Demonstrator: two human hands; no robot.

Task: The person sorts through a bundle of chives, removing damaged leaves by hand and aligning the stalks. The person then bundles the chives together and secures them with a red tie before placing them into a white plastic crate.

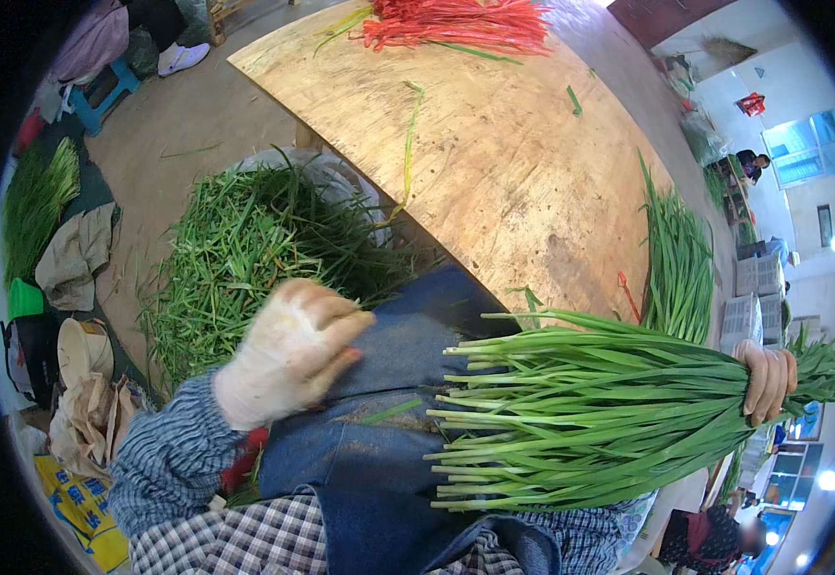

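My right hand [769, 381] is shut around a large bunch of garlic chives [590, 410], near its leafy end. The pale cut stem ends fan out to the left, above my lap. Over my left thigh, beside a heap of loose green leaves [237, 230], is my left hand [295, 348]. It is blurred, with its fingers curled, and nothing plainly shows in it. Another bunch of chives [679, 273] lies on the right edge of the wooden table [489, 172].
Red ties [460, 25] lie at the table's far end. A white bucket [85, 352], a cloth sack [76, 255] and more chives [36, 201] are on the left. A blue stool [105, 93] stands behind them. Other people are visible at upper left and along the right.
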